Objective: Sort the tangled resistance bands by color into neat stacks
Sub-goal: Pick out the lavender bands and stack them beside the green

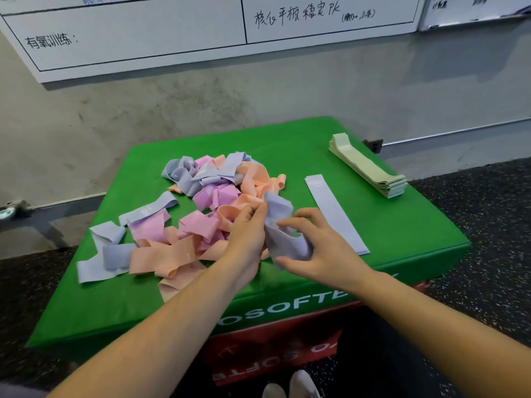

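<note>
A tangled heap of pink, peach and lavender resistance bands [201,208] lies on the left and middle of the green foam box [402,225]. Both hands hold one crumpled lavender band [280,228] just above the heap's right edge. My left hand [247,228] pinches its upper part, and my right hand [319,242] grips its lower part with curled fingers. A flat lavender band [334,214] lies straight to the right of my hands. A neat stack of pale green bands [367,166] sits at the box's far right corner.
The green box rests on a red box [275,349] on a dark speckled floor. A grey wall with whiteboards [138,33] stands close behind. Bare green surface shows between the flat lavender band and the green stack. Two white shoe tips [290,386] show at the bottom.
</note>
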Demonstrator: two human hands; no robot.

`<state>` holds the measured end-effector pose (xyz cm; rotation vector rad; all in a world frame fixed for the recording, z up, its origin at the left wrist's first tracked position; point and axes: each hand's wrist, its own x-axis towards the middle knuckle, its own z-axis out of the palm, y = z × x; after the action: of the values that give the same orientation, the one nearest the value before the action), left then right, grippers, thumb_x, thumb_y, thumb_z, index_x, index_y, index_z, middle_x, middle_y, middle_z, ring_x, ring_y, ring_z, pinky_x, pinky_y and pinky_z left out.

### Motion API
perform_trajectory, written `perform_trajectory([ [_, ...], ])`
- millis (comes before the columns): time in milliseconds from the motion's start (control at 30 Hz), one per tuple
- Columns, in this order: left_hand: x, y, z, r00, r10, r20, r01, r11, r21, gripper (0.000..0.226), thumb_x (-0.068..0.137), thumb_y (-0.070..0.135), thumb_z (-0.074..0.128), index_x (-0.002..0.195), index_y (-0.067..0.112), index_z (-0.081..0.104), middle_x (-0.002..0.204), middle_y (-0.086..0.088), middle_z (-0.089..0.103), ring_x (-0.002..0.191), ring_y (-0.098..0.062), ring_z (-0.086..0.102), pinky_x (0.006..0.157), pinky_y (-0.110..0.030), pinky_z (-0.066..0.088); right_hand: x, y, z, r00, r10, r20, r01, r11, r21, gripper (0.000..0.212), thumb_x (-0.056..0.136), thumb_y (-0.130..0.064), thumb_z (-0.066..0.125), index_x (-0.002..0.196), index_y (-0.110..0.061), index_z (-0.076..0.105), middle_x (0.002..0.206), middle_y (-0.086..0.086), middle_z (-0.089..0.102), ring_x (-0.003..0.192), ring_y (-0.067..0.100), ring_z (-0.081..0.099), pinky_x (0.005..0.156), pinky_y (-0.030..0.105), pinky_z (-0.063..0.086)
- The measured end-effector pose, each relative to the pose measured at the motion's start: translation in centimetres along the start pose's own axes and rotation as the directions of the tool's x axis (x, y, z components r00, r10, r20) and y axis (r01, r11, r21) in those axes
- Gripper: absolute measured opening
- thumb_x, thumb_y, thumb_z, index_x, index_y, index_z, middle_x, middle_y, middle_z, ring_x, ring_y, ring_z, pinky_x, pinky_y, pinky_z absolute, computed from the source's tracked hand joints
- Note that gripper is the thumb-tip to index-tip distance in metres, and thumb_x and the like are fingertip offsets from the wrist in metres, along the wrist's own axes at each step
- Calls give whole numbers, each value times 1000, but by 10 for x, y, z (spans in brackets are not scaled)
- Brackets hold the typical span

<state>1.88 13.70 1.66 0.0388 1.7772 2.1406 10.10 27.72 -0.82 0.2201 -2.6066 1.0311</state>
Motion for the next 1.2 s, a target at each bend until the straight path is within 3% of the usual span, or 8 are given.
perform_trajectory([
  [100,0,2,5,999,-39,-24,38,998,-52,19,105,29,50,105,16,64,108,-12,72,101,-29,68,104,-54,48,-2,-2,0,998,65,-22,-64,996,54,53,83,-71,53,129,-44,54,117,-14,45,105,2,52,88,21,47],
  [233,-2,2,8,1000,-12,-20,11,1000,-5,23,105,30,49,106,14,64,103,-8,73,95,-25,67,101,-50,49,6,-6,2,968,248,-49,-211,898,386,15,105,-40,44,118,-40,52,100,-4,59,82,4,58,60,25,53],
  [300,-4,2,9,1000,10,-17,-9,999,44,22,105,32,50,102,17,67,103,-7,74,100,-28,69,101,-50,50,10,-8,2,956,279,-90,-216,878,426,25,101,-27,55,119,-38,41,89,0,57,67,5,53,54,28,50],
  [567,-7,6,6,991,127,37,-132,977,169,20,105,33,49,102,16,61,103,-4,69,91,-15,63,74,-27,49,22,-8,-9,922,340,-184,-189,812,552,13,95,-18,67,100,-27,75,77,-2,72,66,10,58,56,23,45],
  [767,-7,5,-1,976,203,75,-215,950,224,25,102,41,52,92,18,58,94,-11,63,83,-18,57,78,-40,49,25,-10,-14,920,217,-325,-104,938,331,25,91,-18,71,89,-42,66,98,-15,63,99,5,59,87,18,43],
  [967,-7,5,-4,967,230,107,-252,924,287,39,102,42,52,98,3,56,87,-12,60,77,-15,54,74,-35,45,28,-17,-15,927,195,-321,-32,892,451,25,93,-7,68,92,-32,70,84,-19,72,79,1,65,75,18,51],
  [1100,-7,4,-7,959,241,146,-275,917,289,31,100,48,52,97,17,57,75,9,62,67,-5,57,65,-25,45,32,-18,-21,919,212,-333,-20,867,498,23,92,-6,69,93,-28,72,84,-15,74,81,3,67,77,22,55],
  [1200,-9,2,-6,950,241,197,-287,924,254,22,103,38,49,122,28,55,97,20,69,87,5,64,77,-17,51,35,-20,-24,901,290,-323,-56,816,576,17,92,-6,68,91,-22,73,79,-10,73,76,5,65,72,25,56],
])
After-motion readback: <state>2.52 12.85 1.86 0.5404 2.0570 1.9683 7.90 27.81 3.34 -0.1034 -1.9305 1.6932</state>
